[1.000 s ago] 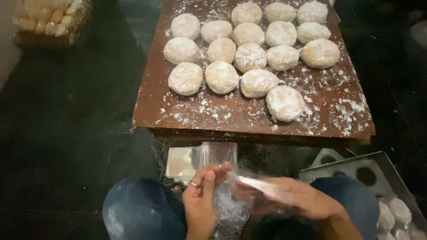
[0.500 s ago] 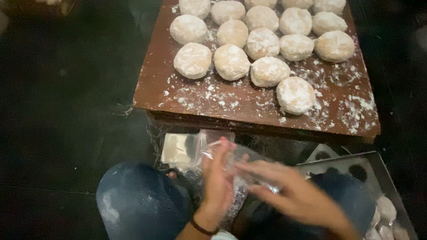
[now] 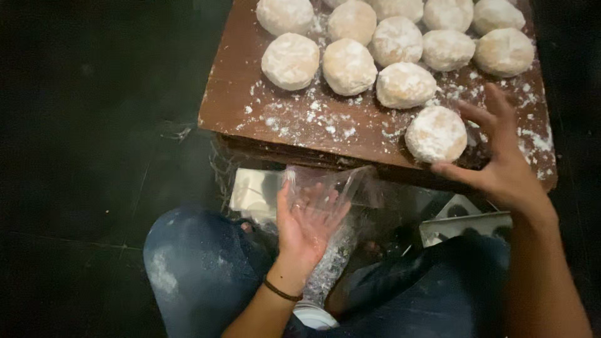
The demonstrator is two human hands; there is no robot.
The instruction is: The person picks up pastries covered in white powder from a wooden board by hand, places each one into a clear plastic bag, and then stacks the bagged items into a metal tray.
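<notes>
Clear plastic bag [image 3: 332,188] veils left hand [image 3: 307,228] gripping it; right hand [image 3: 501,166] fingers spread beside floured bun [image 3: 436,133].

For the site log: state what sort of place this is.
Probably a small bakery or home sweet-making spot on the floor: floured dough balls on a low wooden board, a clear plastic bag, a metal mould tray.

The scene was seen through a single head-worn camera, aimed steeply downward from just above the wooden board [image 3: 300,119]. The board was framed in the upper half, cut off at the top edge; the knees below it were caught close at the bottom.
</notes>
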